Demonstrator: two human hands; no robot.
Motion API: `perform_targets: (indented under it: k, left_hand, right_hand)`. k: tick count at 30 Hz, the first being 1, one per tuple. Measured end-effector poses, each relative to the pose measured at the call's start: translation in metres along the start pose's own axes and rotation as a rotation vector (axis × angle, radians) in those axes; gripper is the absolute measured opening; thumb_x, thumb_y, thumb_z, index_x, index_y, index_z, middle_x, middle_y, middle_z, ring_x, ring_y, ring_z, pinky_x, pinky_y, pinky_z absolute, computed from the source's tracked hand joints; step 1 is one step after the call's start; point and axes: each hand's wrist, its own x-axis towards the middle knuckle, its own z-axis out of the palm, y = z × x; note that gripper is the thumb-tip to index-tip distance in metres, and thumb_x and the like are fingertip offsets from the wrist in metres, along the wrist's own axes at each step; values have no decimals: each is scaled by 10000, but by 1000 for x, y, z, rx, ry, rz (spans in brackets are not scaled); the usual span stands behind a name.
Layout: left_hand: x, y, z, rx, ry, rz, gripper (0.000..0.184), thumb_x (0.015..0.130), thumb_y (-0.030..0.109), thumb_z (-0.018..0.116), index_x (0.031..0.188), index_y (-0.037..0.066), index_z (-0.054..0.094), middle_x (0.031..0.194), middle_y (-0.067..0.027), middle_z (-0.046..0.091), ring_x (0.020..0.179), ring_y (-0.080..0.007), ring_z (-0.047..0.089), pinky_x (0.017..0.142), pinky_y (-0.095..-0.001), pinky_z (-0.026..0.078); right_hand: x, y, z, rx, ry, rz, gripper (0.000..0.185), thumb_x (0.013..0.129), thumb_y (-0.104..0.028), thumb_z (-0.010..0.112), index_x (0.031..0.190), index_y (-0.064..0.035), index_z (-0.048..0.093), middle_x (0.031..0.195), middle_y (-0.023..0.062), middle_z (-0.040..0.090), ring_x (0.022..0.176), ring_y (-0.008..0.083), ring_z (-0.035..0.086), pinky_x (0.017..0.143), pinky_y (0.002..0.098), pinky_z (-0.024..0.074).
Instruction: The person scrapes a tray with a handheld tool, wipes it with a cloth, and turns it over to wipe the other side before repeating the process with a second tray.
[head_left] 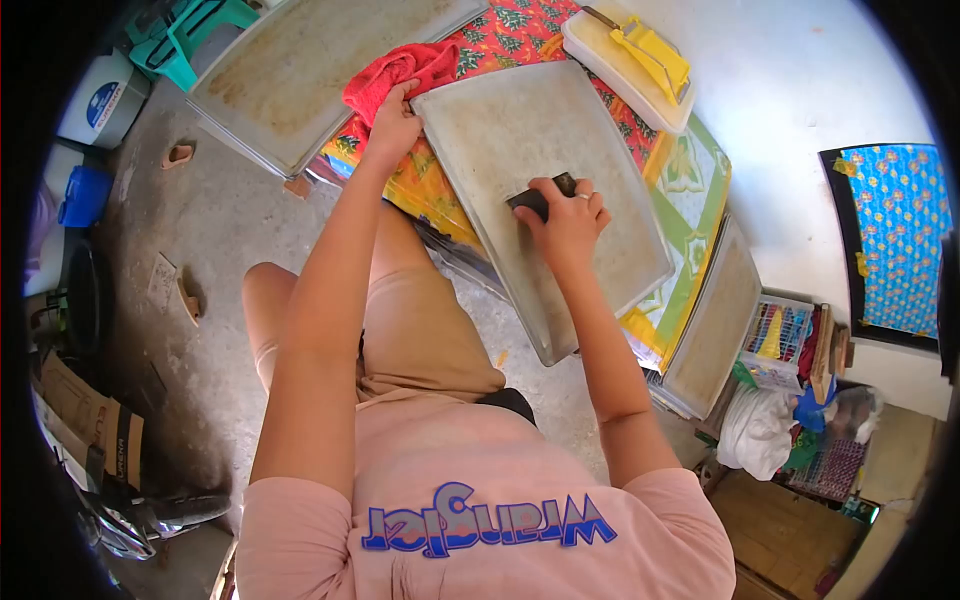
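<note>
While the right hand [572, 222] grasps a dark tool [528, 204] on the tray [530, 120], uneven pressure could tip it, as its near corner looks unsupported.
Tray lies below that grip: flat, dull grey, faintly brown-smudged; left hand [396, 122] at its far-left corner, against red cloth [425, 70], can't tell which it grips.

Tray [530, 120] on tablecloth [508, 32], beside rag [425, 66]
</note>
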Motion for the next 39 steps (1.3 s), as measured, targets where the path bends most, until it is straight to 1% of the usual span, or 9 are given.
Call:
perform_targets:
  k: [8, 11, 14, 17, 20, 27, 30, 33, 39]
  left_hand:
    - [8, 1, -13, -34, -3, 44, 658, 833, -136, 507, 1453, 31, 364, 1045, -120, 644, 890, -181, 655, 764, -309, 549]
    - [2, 9, -8, -144, 63, 55, 651, 758, -128, 529, 1392, 9, 462, 840, -24, 575, 692, -83, 529, 643, -233, 469]
    - [1, 6, -9, -67, 66, 92, 651, 761, -124, 533, 1394, 9, 460, 865, -36, 594, 701, -81, 537, 644, -234, 469]
    - [7, -1, -9, -72, 7, 41, 646, 820, -123, 525, 1435, 34, 402, 1013, -97, 628, 874, -149, 628, 733, -285, 530]
    - [1, 2, -7, -67, 70, 61, 646, 762, -116, 540, 1389, 16, 468, 865, -28, 582, 704, -79, 526, 635, -233, 457]
    - [2, -3, -2, -135, 66, 53, 648, 762, -121, 533, 1391, 16, 467, 862, -23, 576, 697, -80, 519, 636, -230, 455]
    - [1, -4, 0, -126, 63, 49, 647, 763, -121, 536, 1391, 16, 468, 850, -14, 562, 690, -81, 512, 631, -232, 453]
    - [-3, -1, 3, -101, 69, 42, 646, 764, -119, 543, 1391, 18, 468, 835, -7, 545, 685, -81, 502, 625, -234, 449]
    - [-4, 1, 4, -89, 86, 45, 645, 767, -113, 554, 1391, 27, 471, 805, 1, 513, 681, -82, 490, 605, -240, 437]
  right_hand:
    - [0, -4, 1, -2, 36, 10, 392, 708, -317, 814, 1076, -311, 681, 1134, 127, 530, 1040, 320, 485, 874, 459, 331]
    - [5, 5, 5, 61, 16, 53, 400, 706, -323, 814, 1083, -308, 682, 1143, 130, 529, 1048, 324, 485, 882, 459, 331]
    - [-2, -11, 0, 29, -26, -10, 406, 696, -335, 819, 1078, -310, 685, 1132, 125, 534, 1046, 322, 485, 872, 456, 331]
    - [0, -6, -1, 39, 1, 18, 402, 693, -336, 819, 1071, -310, 687, 1129, 120, 536, 1049, 319, 483, 860, 457, 331]
    - [-2, -5, 1, -7, 32, -21, 401, 691, -330, 820, 1068, -313, 685, 1112, 112, 533, 1039, 314, 481, 850, 456, 332]
    - [0, 4, -5, 48, -32, 24, 408, 687, -332, 827, 1067, -309, 681, 1092, 114, 529, 1028, 311, 481, 853, 458, 336]
    - [-11, -7, -6, 7, -26, -86, 406, 692, -340, 823, 1072, -307, 682, 1094, 115, 528, 1013, 312, 488, 850, 459, 340]
    - [-5, -1, -5, 54, -7, -6, 396, 697, -344, 820, 1067, -314, 682, 1094, 120, 526, 1000, 317, 491, 849, 461, 341]
    - [-12, -8, -9, 40, -70, -74, 392, 700, -343, 818, 1068, -317, 684, 1111, 128, 528, 1012, 326, 491, 854, 457, 340]
